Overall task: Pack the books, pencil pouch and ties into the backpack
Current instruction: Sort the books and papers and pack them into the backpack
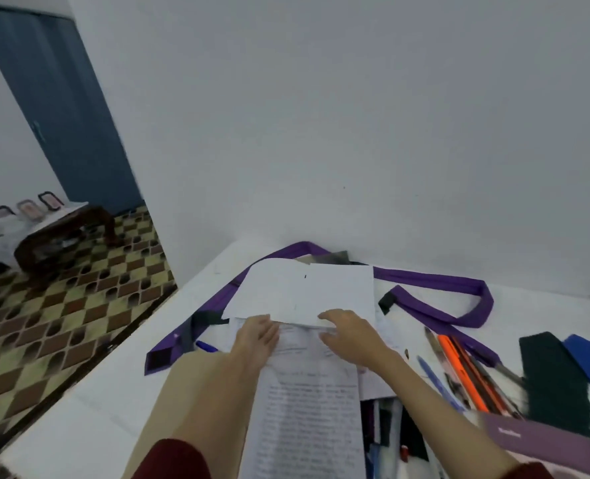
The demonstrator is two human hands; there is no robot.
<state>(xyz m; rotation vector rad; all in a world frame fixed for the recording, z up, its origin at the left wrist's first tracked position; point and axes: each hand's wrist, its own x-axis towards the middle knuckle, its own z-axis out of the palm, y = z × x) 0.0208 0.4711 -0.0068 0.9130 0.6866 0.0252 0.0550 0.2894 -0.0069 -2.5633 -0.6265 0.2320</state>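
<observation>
Two hands work the paper: my left hand [256, 335] lies flat, fingers straight, on the printed sheets [309, 402] nearest me, while my right hand [347, 331] curls loosely over the near edge of the open notebook [303, 292] beyond. Neither grip truly clamps, so loose pages could slide or crease as I gather them. Right of them, pens and pencils [459, 371] could roll along the counter [79, 402]. Farther back, the purple tie [435, 288] snakes beneath the notebook and may drag with it. I cannot see the backpack.

Printed page [307, 420] text is blurred beyond reading, its lower end cut off by the bottom edge; loose sheets [300, 293] hide part of the purple strap [435, 305].
</observation>
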